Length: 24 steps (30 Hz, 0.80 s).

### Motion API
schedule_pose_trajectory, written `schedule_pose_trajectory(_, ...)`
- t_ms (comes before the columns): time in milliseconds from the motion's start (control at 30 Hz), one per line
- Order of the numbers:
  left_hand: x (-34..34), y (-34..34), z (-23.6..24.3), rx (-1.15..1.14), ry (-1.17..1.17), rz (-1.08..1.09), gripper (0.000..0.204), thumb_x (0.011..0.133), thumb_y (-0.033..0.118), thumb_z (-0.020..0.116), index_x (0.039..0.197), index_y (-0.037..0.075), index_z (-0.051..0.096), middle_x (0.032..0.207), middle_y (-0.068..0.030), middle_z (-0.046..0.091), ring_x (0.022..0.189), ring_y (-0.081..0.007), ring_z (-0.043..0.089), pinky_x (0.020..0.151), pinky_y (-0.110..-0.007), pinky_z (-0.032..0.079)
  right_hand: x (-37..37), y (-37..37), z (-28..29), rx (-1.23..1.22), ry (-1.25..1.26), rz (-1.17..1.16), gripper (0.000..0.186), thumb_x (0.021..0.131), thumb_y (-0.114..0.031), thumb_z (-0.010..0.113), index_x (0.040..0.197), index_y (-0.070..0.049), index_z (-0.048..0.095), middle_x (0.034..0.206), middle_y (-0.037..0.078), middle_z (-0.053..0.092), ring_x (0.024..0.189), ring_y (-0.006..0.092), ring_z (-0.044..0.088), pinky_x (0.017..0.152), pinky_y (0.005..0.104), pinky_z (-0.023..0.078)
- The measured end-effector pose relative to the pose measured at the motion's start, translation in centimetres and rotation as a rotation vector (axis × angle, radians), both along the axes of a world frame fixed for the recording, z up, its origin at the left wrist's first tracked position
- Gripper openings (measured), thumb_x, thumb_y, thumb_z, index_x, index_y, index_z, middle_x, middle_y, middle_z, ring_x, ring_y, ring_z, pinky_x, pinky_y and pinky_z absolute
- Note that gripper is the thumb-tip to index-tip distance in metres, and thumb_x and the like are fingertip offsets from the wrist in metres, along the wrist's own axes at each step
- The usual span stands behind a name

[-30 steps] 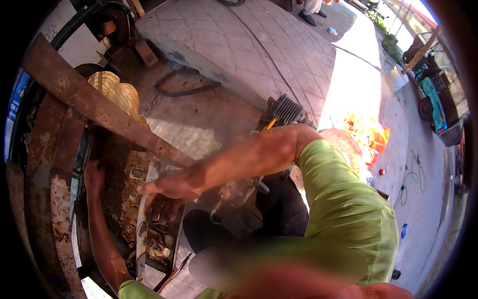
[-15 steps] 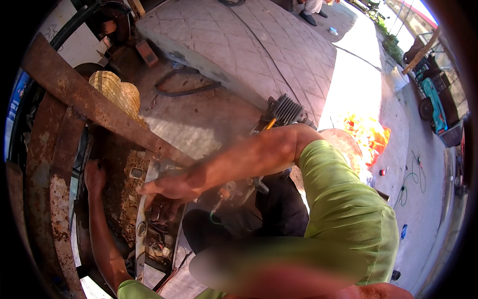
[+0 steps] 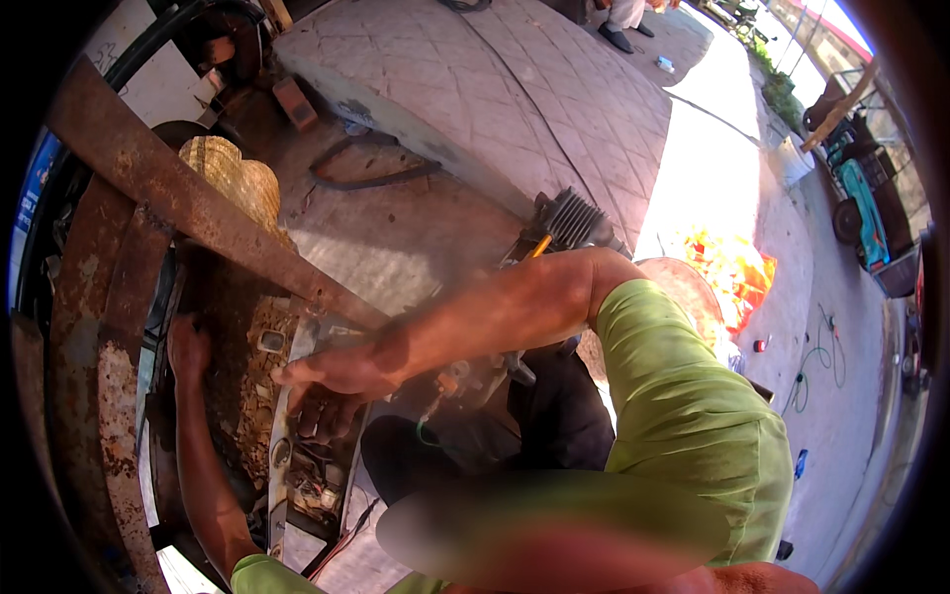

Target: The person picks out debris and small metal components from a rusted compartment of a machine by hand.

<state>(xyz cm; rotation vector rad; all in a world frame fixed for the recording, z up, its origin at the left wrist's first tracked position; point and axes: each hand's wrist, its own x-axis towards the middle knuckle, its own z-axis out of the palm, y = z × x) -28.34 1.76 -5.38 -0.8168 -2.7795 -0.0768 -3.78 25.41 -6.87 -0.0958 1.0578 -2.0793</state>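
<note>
My left hand (image 3: 188, 348) is closed in a fist inside the rusty metal frame (image 3: 119, 366), beside its dirt-covered inner part (image 3: 259, 346). What that fist holds, if anything, is hidden. My right arm reaches across to the left. On a pale metal rail (image 3: 280, 485) lies the thumb of my right hand (image 3: 341, 378), while its fingers curl down on the near side of the rail. Several wires and small parts (image 3: 322, 485) lie in the recess just below those fingers. A rusty diagonal bar (image 3: 228, 218) passes over the area between and beyond my hands.
A straw hat (image 3: 233, 183) sits behind the diagonal bar. Beyond my right forearm stands an engine with a finned cylinder (image 3: 574, 220). A black strap loop (image 3: 366, 163) and a brick (image 3: 294, 104) lie on the floor. Bright orange cloth (image 3: 737, 277) is at the right; another person's feet (image 3: 618, 38) show far off.
</note>
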Motion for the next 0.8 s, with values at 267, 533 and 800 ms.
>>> schedule_pose_trajectory(267, -1.1, -1.1, -1.0, 0.031, 0.026, -0.002, 0.023, 0.082, 0.017, 0.063, 0.096, -0.001, 0.069, 0.100, -0.0248, 0.063, 0.098, -0.0419, 0.059, 0.086, -0.048, 0.047, 0.2, 0.2, 0.5, 0.000, 0.011, 0.006, 0.070, 0.097, -0.062, 0.038, 0.110, 0.004, 0.058, 0.092, 0.015, 0.067, 0.080, 0.0265, 0.071, 0.069, 0.0369, 0.059)
schedule_pose_trajectory(533, -1.1, -1.2, -0.8, -0.004, 0.034, 0.024, 0.024, 0.083, 0.017, 0.061, 0.097, -0.001, 0.069, 0.097, -0.0244, 0.063, 0.098, -0.0416, 0.059, 0.085, -0.048, 0.047, 0.2, 0.2, 0.6, 0.022, 0.027, -0.002, 0.073, 0.096, -0.065, 0.038, 0.110, 0.004, 0.058, 0.093, 0.016, 0.067, 0.081, 0.0270, 0.071, 0.070, 0.0366, 0.059)
schedule_pose_trajectory(800, -1.0, -0.9, -1.0, 0.052, 0.066, -0.035, 0.018, 0.079, 0.009, 0.063, 0.093, -0.001, 0.067, 0.096, -0.0239, 0.063, 0.097, -0.0415, 0.059, 0.084, -0.047, 0.047, 0.2, 0.1, 0.5, 0.014, 0.021, 0.003, 0.073, 0.095, -0.066, 0.039, 0.108, 0.004, 0.059, 0.092, 0.016, 0.067, 0.079, 0.0270, 0.070, 0.066, 0.0370, 0.058)
